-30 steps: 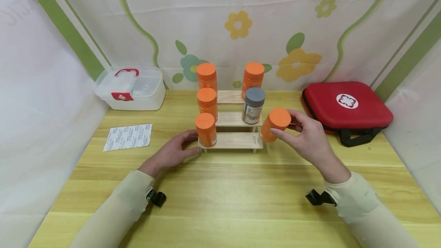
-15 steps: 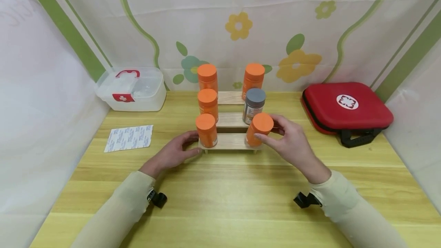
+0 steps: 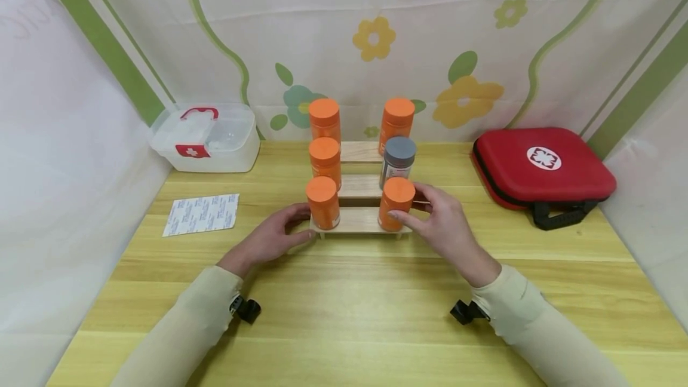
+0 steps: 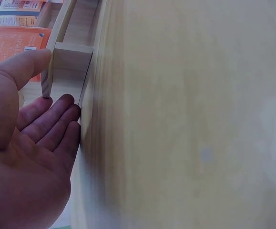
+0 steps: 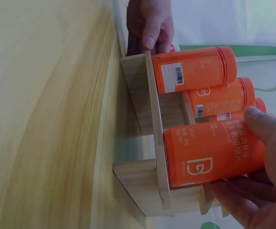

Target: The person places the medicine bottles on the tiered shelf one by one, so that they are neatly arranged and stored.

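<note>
In the head view my right hand [image 3: 443,220] grips an orange bottle [image 3: 396,205] from its right side, thumb in front. That bottle stands upright at the right end of the lowest step of a wooden tiered rack [image 3: 359,220]; the right wrist view shows its base against the board. My left hand [image 3: 271,235] rests at the rack's left end, its thumb [image 4: 35,64] and straight fingertips touching the board's end in the left wrist view. Nearby on the rack stand another orange bottle [image 3: 323,205] at front left, a grey-lidded bottle [image 3: 398,160] and several more orange ones.
A clear first-aid box [image 3: 231,148] stands at back left, with a white printed sheet [image 3: 201,215] in front of it. At back right lies a red case [image 3: 543,166] with a black handle. A flowered curtain [image 3: 301,34] rises behind the table [image 3: 344,315].
My right hand has moved left with the orange bottle, from beside the rack onto the right end of its lowest step. The bottle has gone from tilted to upright. My left hand stays put.
</note>
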A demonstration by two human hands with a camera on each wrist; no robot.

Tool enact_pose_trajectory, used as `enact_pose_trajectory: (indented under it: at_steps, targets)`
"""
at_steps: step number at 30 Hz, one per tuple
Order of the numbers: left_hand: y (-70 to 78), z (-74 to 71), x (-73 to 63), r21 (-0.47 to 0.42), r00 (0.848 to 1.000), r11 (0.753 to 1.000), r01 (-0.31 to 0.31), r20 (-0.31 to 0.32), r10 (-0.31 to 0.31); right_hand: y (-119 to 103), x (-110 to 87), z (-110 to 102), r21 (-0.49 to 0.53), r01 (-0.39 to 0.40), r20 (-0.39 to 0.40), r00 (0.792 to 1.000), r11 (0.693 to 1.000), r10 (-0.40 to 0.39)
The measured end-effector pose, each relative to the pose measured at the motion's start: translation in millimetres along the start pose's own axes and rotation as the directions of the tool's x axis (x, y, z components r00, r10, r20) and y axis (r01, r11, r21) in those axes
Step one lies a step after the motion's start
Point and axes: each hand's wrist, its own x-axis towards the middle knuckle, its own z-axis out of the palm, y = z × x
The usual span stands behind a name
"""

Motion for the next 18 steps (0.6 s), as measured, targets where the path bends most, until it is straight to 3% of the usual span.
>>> enact_pose_trajectory:
  at_steps: [7, 18]
  targets:
    - [0.0, -0.1, -1.5, 0.002, 1.0, 1.0, 0.0, -0.002, 0.0, 0.9, 0.0, 0.4, -0.109, 0.112, -0.02, 0.993, 0.988, -0.115]
    - [0.0, -0.5, -2.0, 0.021, 1.0, 1.0, -0.006, 0.0, 0.006, 1.5, -2.2, 0.2, -0.121, 0.128, -0.02, 0.991, 0.984, -0.132]
